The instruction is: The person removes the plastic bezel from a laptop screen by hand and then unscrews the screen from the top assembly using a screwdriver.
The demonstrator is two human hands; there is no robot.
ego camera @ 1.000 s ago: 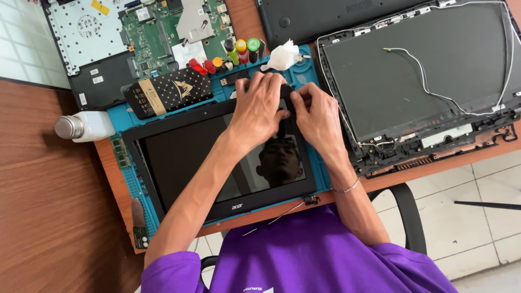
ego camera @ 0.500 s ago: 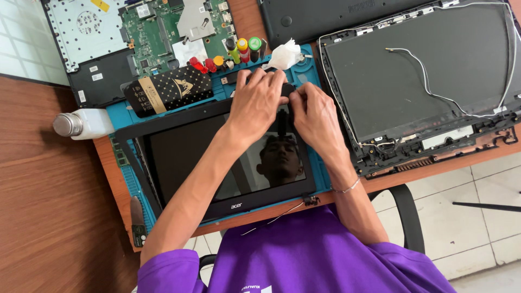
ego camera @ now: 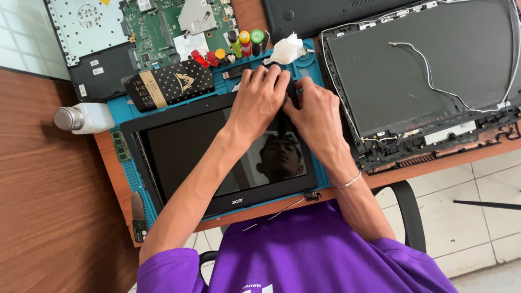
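Black laptop screen panel (ego camera: 217, 157) lies flat on the blue work mat (ego camera: 122, 116), centre-left of the frame, with both hands at the middle of its top edge. Left hand (ego camera: 260, 100) and right hand (ego camera: 312, 116) sit close together, touching, fingers pressed down on a small dark part at the bezel edge; whether either is truly clamped on it I cannot tell, as the fingers hide it. Compared with half a second and a second ago, hands are in nearly the same spot and the panel has not shifted, so work on that top edge looks ongoing, not finished. Around them: patterned black case (ego camera: 171, 84) upper left on the mat, coloured-handle screwdrivers (ego camera: 239, 43) above the hands, white crumpled tissue (ego camera: 286, 50) just beside, green motherboard (ego camera: 163, 24) at top, white bottle (ego camera: 87, 118) at left edge, opened laptop lid shell (ego camera: 429, 65) with loose white cable upper right.
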